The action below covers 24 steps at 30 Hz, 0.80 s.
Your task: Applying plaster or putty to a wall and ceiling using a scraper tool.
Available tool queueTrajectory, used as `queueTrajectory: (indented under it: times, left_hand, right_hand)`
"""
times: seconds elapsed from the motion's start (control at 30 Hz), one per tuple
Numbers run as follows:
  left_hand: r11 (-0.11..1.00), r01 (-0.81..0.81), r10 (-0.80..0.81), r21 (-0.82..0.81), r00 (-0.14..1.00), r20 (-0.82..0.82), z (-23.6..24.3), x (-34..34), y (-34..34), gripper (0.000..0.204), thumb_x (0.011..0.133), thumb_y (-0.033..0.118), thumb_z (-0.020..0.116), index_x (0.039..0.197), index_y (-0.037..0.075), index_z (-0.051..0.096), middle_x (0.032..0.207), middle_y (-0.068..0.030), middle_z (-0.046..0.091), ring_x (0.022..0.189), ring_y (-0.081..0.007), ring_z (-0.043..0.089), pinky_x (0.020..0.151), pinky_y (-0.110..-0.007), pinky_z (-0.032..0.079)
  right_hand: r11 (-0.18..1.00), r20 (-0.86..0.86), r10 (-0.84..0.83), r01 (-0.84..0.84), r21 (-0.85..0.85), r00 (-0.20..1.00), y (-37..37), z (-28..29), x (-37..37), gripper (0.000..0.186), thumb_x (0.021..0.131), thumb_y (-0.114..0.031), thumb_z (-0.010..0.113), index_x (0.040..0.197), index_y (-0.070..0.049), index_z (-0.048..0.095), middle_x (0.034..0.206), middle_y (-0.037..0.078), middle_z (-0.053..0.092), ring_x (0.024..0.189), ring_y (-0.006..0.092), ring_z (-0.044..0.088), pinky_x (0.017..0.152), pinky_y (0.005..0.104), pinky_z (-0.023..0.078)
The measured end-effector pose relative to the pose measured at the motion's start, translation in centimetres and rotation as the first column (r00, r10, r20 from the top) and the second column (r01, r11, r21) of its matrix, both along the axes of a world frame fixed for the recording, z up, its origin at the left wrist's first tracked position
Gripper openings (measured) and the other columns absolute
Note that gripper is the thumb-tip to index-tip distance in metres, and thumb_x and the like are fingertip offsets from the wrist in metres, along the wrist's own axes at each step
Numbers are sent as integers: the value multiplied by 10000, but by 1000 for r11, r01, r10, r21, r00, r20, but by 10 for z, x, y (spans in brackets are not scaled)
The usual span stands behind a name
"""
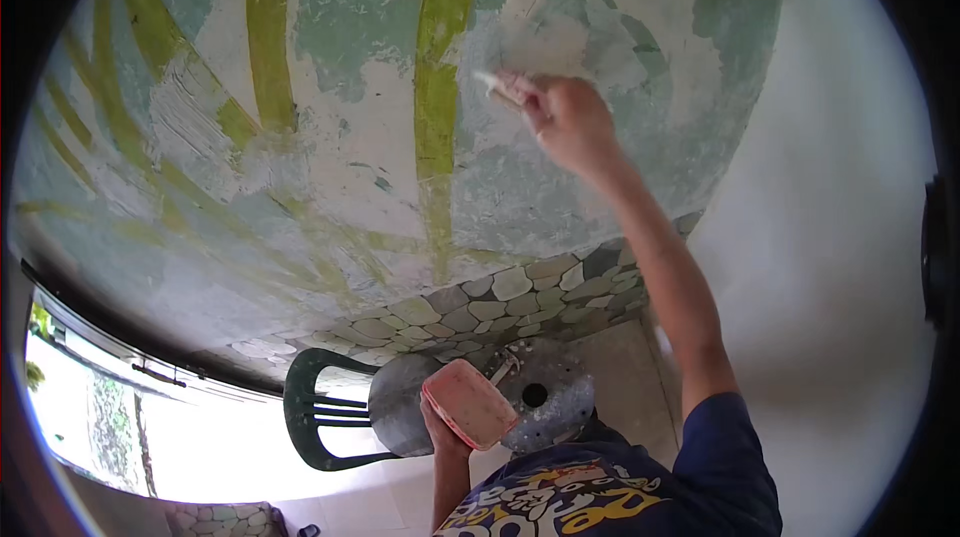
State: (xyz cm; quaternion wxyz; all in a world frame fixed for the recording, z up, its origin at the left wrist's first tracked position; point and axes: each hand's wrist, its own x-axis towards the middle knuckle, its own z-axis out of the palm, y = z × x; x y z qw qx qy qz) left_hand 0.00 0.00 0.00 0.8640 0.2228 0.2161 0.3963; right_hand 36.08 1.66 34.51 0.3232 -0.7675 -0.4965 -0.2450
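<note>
**Patchy wall, plenty left!**

My right hand [580, 122], fingers pinching a slim pale-tipped tool [503, 89], faces the green-painted wall [540, 182]; my left hand [445, 431] grips a pink rectangular plastic tub [466, 403] below. Whitish patches [350, 137] look done; yellow-green painted stripes [440, 77] seem left.

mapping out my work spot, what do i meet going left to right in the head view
Bright opening, dark green chair back, pink tub, right grip, white wall

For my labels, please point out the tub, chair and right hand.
Tub [458, 418], head view: its rim.
Chair [297, 409], head view: its backrest.
Right hand [577, 121], head view: its back.
</note>
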Motion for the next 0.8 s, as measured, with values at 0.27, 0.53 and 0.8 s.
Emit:
queueTrajectory:
  times: [0.27, 0.53, 0.8]
  left_hand:
    - [996, -1, 1, -90, 1000, -1, 24, -43, -2, 654, 989, 604, 355, 1347, 93, 552, 1274, -115, 638, 1150, -316, 622, 987, -483, 510]
    - [990, 14, -13, -139, 1000, 13, 8, -49, 11, 666, 979, 619, 370, 1361, 102, 543, 1297, -113, 627, 1161, -330, 615, 995, -493, 503]
    - [991, 27, -32, -133, 999, -31, 13, -37, 24, 680, 971, 641, 380, 1383, 121, 531, 1330, -106, 608, 1184, -333, 601, 1015, -503, 488]
  right_hand:
    - [941, 210, -33, -41, 336, 977, -14, 79, 72, 243, 930, -211, 637, 1107, -54, 696, 896, 188, 706, 807, 359, 671, 736, 425, 517]
    - [988, 305, 28, -73, 135, 952, -12, 60, 20, 228, 926, -147, 571, 1100, -130, 718, 856, 170, 693, 802, 329, 684, 761, 473, 541]
    - [972, 25, 64, -57, -226, 998, -9, 22, -11, 300, 928, -87, 612, 1195, -191, 701, 960, 108, 717, 841, 276, 697, 796, 417, 563]
